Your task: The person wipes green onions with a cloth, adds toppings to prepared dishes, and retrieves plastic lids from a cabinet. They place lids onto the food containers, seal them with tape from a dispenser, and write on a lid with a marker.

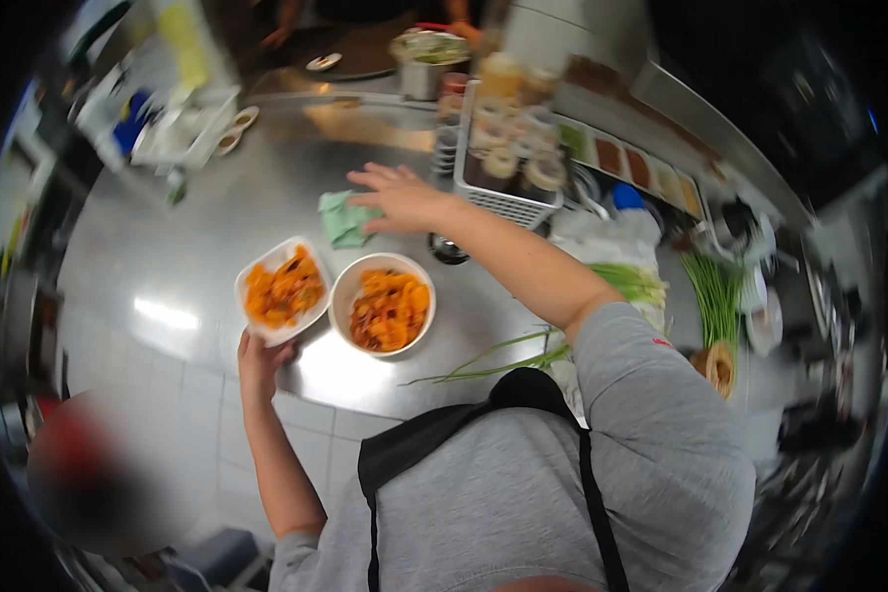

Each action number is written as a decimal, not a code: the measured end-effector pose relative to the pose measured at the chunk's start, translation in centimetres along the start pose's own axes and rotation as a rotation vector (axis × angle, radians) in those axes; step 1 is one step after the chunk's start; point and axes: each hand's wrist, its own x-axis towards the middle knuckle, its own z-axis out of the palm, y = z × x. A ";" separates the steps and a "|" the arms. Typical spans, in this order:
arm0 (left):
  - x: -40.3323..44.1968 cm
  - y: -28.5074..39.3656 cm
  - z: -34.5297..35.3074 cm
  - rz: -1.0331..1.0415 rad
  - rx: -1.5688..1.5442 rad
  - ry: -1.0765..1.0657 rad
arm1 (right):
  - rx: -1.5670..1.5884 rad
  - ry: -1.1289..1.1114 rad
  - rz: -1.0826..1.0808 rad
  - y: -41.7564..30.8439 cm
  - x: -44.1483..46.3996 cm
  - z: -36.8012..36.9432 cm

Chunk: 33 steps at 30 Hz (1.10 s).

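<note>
Fingers point(369, 180) spread, right hand point(409, 202) extends by cloth point(343, 221).

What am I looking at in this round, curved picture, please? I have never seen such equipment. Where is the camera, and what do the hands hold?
There is no machine here: two bare hands belong to one person, and the single picture comes from a camera on that person's head, looking forward and down. So the grey short-sleeved shirt at the bottom is the wearer's own.

On the shiny metal table stand a white, squarish bowl and a white round bowl, both with orange food.

The left hand touches the squarish bowl's near edge; whether it grips firmly is hard to tell. The right hand, fingers spread, is at a pale green cloth and seems to hold nothing.
</note>
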 end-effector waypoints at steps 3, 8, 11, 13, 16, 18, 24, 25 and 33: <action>0.2 1.7 0.2 0.059 0.035 0.009 | 0.274 0.198 -0.113 1.1 -7.0 -5.4; -0.6 8.0 3.1 0.189 0.154 -0.011 | 0.597 0.193 0.536 10.7 -23.4 -11.9; -2.3 11.1 7.7 0.220 0.157 -0.090 | 0.136 0.319 1.018 21.7 -32.7 -10.1; -2.8 11.8 10.6 0.200 0.163 -0.177 | -0.087 0.335 1.050 27.6 -35.3 -7.1; -4.1 12.7 16.4 0.147 0.190 -0.310 | -0.197 0.333 1.127 30.4 -36.3 -5.7; -4.8 12.5 20.5 0.096 0.175 -0.492 | -0.260 0.163 1.191 31.4 -35.7 -4.8; -5.8 10.2 32.4 -0.018 0.162 -0.751 | -0.174 0.179 1.251 36.2 -35.7 -3.3; -6.0 9.8 34.5 -0.017 0.177 -0.756 | -0.144 0.415 1.237 36.3 -35.4 -3.1; -3.0 5.6 48.4 -0.012 0.254 -0.870 | 0.612 0.892 1.131 35.7 -34.1 -0.7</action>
